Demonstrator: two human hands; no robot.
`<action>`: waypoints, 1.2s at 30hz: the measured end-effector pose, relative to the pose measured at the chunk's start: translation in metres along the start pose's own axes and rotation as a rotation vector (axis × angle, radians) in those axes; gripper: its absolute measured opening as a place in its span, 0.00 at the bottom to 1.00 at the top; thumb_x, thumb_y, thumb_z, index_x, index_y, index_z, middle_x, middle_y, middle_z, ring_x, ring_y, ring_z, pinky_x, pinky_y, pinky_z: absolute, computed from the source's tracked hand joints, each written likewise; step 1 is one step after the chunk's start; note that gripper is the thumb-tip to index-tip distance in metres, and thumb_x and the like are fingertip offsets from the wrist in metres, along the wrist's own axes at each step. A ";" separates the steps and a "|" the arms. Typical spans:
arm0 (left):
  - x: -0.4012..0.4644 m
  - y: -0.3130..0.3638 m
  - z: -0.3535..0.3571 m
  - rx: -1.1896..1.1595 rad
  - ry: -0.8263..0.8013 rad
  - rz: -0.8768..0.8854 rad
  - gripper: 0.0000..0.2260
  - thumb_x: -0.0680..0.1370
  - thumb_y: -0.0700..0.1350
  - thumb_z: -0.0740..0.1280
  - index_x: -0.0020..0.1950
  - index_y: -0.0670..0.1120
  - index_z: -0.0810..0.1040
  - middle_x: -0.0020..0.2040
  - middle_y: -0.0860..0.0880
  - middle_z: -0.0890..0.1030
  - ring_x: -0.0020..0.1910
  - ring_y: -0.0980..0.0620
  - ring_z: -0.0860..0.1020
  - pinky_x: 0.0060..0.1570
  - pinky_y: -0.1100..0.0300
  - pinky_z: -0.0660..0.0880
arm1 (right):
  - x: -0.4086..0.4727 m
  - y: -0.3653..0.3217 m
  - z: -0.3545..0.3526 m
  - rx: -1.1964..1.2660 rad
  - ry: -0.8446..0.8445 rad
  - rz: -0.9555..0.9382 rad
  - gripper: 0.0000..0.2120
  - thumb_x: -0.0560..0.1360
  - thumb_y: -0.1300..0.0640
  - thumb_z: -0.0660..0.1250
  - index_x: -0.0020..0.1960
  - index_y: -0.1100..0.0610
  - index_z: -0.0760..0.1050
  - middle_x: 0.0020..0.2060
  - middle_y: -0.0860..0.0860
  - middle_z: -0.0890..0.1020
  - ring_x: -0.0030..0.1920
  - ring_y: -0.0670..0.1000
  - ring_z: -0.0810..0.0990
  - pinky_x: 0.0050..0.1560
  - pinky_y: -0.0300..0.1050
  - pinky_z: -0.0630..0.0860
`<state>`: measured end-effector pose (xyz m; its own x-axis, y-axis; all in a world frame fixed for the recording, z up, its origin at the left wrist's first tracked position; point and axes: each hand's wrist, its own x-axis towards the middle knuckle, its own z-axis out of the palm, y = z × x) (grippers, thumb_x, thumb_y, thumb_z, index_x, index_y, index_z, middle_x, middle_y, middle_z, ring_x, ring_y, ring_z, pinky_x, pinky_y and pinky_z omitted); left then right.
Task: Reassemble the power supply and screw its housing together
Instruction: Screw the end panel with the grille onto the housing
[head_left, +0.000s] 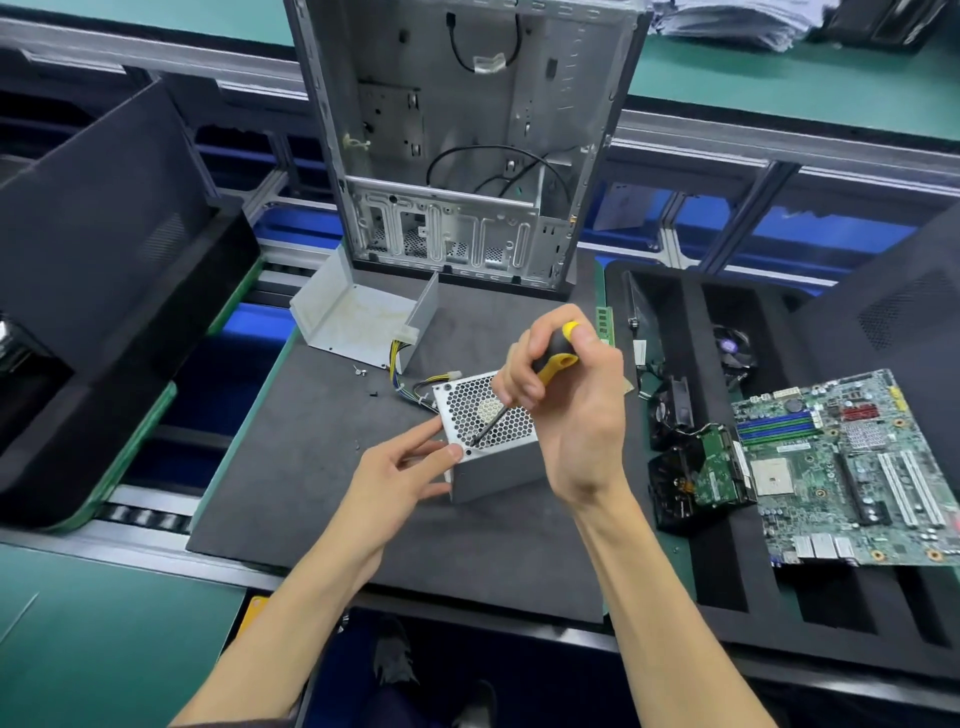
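I'm driving a screw at the near corner of the supply on the surface: right fingers grip the screwdriver, left fingers pinch that corner; next, probably the other corners.

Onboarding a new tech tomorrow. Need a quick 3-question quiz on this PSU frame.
1. True or false: the right hand grips the screwdriver.
2. What does the left hand steady?
A. motherboard
B. power supply
C. computer case
3. Fill in: the screwdriver tip sits on the power supply's ___ grille, near its front corner.

Key
1. True.
2. B, the power supply; the motherboard lies to the right and the computer case stands behind.
3. Honeycomb.
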<state>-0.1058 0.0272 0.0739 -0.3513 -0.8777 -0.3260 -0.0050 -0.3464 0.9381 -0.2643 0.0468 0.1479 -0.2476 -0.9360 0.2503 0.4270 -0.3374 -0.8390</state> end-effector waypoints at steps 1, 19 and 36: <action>0.000 0.000 0.000 -0.007 -0.002 -0.003 0.16 0.79 0.40 0.70 0.66 0.49 0.81 0.53 0.49 0.87 0.55 0.51 0.85 0.47 0.61 0.82 | 0.000 0.001 0.001 -0.013 -0.014 0.011 0.13 0.78 0.49 0.57 0.40 0.55 0.70 0.27 0.51 0.66 0.29 0.52 0.61 0.36 0.48 0.65; -0.001 -0.001 -0.001 -0.021 0.054 -0.026 0.16 0.76 0.43 0.74 0.64 0.54 0.82 0.52 0.49 0.87 0.54 0.52 0.84 0.52 0.54 0.83 | 0.006 0.004 0.017 -0.243 -0.160 0.086 0.11 0.78 0.49 0.57 0.42 0.53 0.72 0.28 0.47 0.69 0.30 0.51 0.64 0.36 0.47 0.64; -0.004 0.002 -0.001 0.012 0.056 -0.035 0.16 0.76 0.43 0.74 0.64 0.52 0.82 0.53 0.49 0.87 0.55 0.57 0.83 0.56 0.53 0.82 | 0.006 0.002 0.023 -0.324 -0.184 0.066 0.08 0.80 0.63 0.64 0.49 0.56 0.64 0.34 0.50 0.79 0.33 0.47 0.77 0.38 0.38 0.75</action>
<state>-0.1030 0.0300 0.0767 -0.2983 -0.8823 -0.3642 -0.0280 -0.3733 0.9273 -0.2451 0.0384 0.1588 -0.0554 -0.9671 0.2484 0.1328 -0.2537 -0.9581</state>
